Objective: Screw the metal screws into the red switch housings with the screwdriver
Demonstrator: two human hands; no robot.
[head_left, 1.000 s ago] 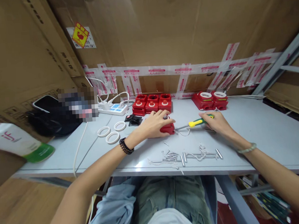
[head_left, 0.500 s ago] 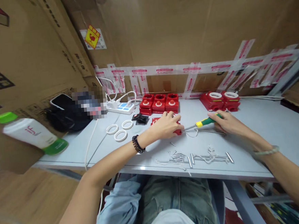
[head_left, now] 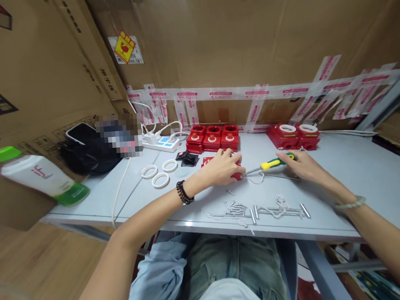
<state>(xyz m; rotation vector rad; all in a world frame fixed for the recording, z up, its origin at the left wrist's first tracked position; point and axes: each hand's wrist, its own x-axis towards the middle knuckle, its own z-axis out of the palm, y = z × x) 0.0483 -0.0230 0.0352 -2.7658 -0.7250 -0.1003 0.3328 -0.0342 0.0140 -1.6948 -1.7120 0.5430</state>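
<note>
Screwdriver [head_left: 272, 164] gripped in the right hand [head_left: 299, 166], tip at the red housing [head_left: 236, 176] clamped under the left hand [head_left: 223, 168], mid-frame. Five housings [head_left: 212, 138] behind look assembled; loose screws [head_left: 238, 207] and white rings [head_left: 160, 180] remain.

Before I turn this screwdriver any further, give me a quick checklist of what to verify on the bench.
1. Left hand pressing the small red plastic box down on the grey table: ok.
2. Right hand gripping the yellow-and-green-handled screwdriver: ok.
3. Screwdriver tip seated in a screw: cannot tell, the hand hides it.
4. Loose silver screws near the front edge, within reach: ok.
5. Thin white string lying under the screwdriver shaft: not ok.
</note>
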